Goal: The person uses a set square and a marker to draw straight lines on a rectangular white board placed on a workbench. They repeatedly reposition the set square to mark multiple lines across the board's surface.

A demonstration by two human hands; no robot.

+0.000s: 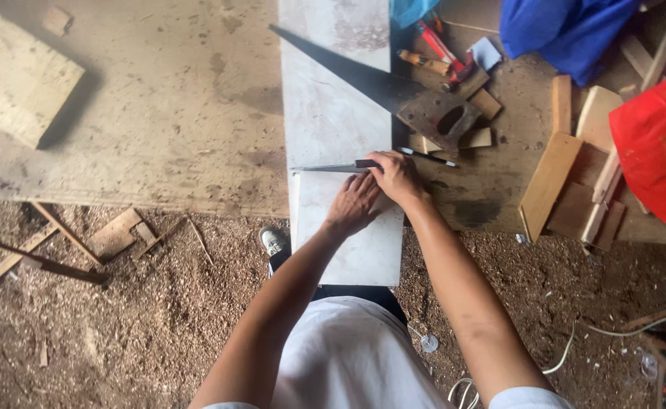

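A pale board (325,113) lies lengthwise on the workbench and overhangs its near edge. Across it lies a metal try square (325,168) with a dark handle. My right hand (396,176) grips the square's handle at the board's right edge. My left hand (353,203) presses flat on the board just below the square, fingers spread. A hand saw (363,78) with a rusty-brown handle rests diagonally across the board further up. A dark pencil (428,157) lies beside my right hand on the bench.
The dusty workbench (159,113) carries a wooden block (15,79) at far left and offcuts (549,182), red-handled tools (443,47), a blue cloth (564,30) and a red bag (655,144) at right. Sawdust and scrap sticks (45,254) cover the floor; a white cable (575,344) trails at lower right.
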